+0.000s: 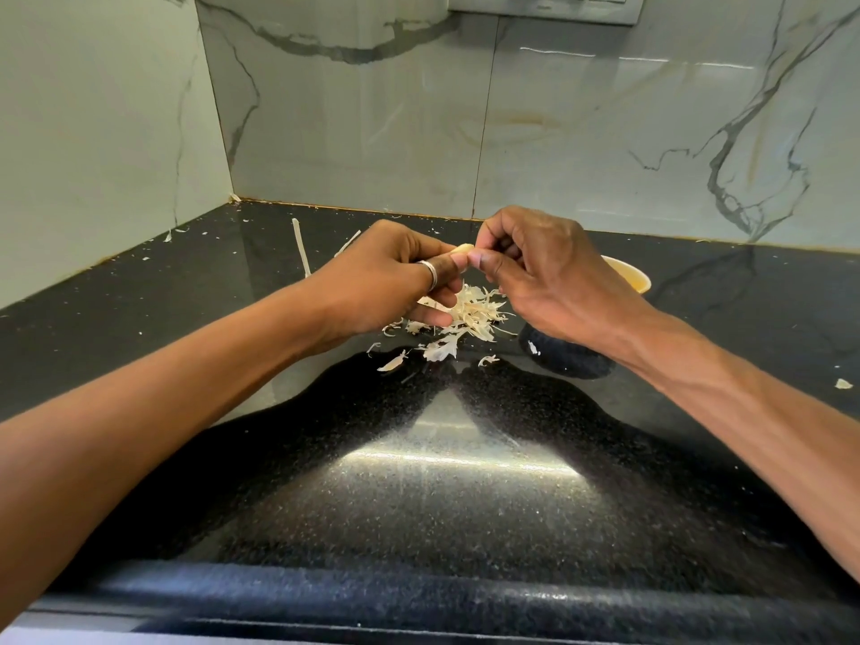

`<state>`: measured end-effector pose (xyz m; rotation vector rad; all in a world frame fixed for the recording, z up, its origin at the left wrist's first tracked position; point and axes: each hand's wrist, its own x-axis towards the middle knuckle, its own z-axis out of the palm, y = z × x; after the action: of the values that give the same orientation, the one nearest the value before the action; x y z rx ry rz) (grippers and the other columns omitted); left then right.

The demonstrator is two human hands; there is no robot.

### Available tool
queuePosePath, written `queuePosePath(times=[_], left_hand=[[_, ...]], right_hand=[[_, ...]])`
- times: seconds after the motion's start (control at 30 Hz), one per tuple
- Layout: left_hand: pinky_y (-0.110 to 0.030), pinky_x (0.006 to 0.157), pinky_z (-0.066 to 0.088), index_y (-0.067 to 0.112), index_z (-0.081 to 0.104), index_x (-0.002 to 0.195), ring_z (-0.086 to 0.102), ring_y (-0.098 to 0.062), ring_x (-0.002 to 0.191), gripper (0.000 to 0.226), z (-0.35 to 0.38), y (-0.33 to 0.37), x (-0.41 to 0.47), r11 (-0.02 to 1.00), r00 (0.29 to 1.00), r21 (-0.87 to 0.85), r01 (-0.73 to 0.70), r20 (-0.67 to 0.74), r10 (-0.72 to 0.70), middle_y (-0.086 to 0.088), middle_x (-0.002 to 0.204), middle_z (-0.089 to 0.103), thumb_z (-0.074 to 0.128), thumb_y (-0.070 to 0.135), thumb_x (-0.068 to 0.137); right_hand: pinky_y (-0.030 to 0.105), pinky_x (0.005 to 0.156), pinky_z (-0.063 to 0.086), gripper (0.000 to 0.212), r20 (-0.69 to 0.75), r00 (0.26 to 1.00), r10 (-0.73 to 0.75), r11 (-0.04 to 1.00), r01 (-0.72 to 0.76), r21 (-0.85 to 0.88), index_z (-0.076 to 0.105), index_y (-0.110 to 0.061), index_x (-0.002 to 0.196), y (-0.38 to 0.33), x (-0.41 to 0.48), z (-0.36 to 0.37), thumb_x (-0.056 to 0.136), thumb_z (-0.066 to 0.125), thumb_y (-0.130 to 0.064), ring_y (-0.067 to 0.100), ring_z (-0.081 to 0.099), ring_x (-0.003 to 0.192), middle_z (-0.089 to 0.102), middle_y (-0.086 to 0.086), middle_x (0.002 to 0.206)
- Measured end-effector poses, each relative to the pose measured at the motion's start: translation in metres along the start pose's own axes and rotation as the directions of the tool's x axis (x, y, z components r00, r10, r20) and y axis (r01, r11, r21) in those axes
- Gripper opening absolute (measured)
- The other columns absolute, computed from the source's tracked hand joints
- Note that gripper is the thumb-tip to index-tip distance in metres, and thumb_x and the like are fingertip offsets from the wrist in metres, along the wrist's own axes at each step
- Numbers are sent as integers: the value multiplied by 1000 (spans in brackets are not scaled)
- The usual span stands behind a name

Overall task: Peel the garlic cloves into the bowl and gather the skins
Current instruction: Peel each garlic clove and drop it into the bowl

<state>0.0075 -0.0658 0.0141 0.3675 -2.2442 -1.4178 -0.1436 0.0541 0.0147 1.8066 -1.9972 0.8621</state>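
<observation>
While both hands meet in the air above the worktop (419,481), I see one clove (463,248) pinched between them, only its pale tip showing. My left hand (391,281) has its thumb and forefinger closed on the clove's near end, and a ring (430,273) sits on one finger. Its other fingers are curled under, reaching down towards the skins (467,314). I cannot tell whether they touch the heap.

My right hand (544,272) nips the clove's other end with thumb tip against forefinger. Its remaining fingers are bent loosely into the palm, and I see nothing else held in them.

The skins lie in a loose pale heap on the worktop, just under the two hands. A few stray flakes are scattered nearer to me, and one lies far off at the right edge.

The bowl (630,277), yellow, stands behind my right hand, which covers most of it. I cannot see what is inside.

A dark round pad (570,358) lies under my right wrist with one scrap of skin on it. At the back left a long pale strip (302,249) lies on the worktop near the marble wall (349,132).
</observation>
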Motion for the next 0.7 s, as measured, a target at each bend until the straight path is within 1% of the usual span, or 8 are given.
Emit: queuePosePath(times=[0.07,0.1,0.23,0.37,0.43,0.5,0.6,0.7], left_hand=[[-22,68,59,-1,73,108,65,-7,76,28,0,0,0,1000,1000,-17,14,-6,-14,-10,87,67,59,22,101],[-22,67,59,-1,73,107,66,-7,75,27,1,0,0,1000,1000,-20,18,-10,-18,-10,87,67,59,21,101],[-20,65,58,-2,72,106,66,-7,71,26,3,2,-1,999,999,-34,28,-33,-29,-11,87,69,59,20,101],[-23,65,59,0,73,104,69,-10,72,32,2,3,1,985,994,-148,84,-55,-93,-14,90,72,54,26,104],[-26,65,60,2,73,103,70,-12,74,32,1,3,2,976,991,-183,115,-46,-126,-15,96,76,52,27,105],[-27,67,62,3,72,103,71,-13,76,27,0,4,1,973,990,-190,131,-29,-139,-17,101,76,54,23,104],[-26,71,62,3,69,109,73,-15,80,21,-2,6,0,974,990,-175,141,7,-142,-14,104,76,57,20,103],[-24,70,62,4,65,117,75,-17,86,23,-3,7,-1,975,990,-175,139,40,-135,-12,105,77,58,21,102]], right_hand=[[4,70,41,9,1,1000,-10,1000,10,-24,58,-18,98,-1,0,0,102,60,-26,-5,50,75,52,-17,83],[3,70,39,9,1,1000,-16,999,16,-37,56,-19,97,-1,0,0,102,59,-26,-6,49,75,51,-18,84],[5,68,39,10,-4,1000,-20,998,20,-52,52,-22,96,-2,0,2,103,58,-26,-5,48,76,49,-17,84],[10,68,42,8,-25,998,-59,996,57,-69,53,-21,97,-3,0,2,102,58,-24,-1,48,74,51,-11,85],[13,68,43,8,-36,995,-91,993,88,-78,53,-21,97,-4,-1,0,102,59,-24,-3,48,73,52,-10,85],[14,65,45,9,-48,991,-123,989,118,-91,54,-21,97,-4,-2,-1,101,60,-26,-5,48,71,53,-10,84],[16,65,50,10,-90,982,-165,984,157,-90,58,-21,93,-4,-2,-1,97,64,-28,-7,49,66,49,-19,77],[18,63,51,12,-133,971,-198,977,185,-104,64,-15,92,-2,-1,0,94,70,-25,-5,51,63,53,-15,76]])
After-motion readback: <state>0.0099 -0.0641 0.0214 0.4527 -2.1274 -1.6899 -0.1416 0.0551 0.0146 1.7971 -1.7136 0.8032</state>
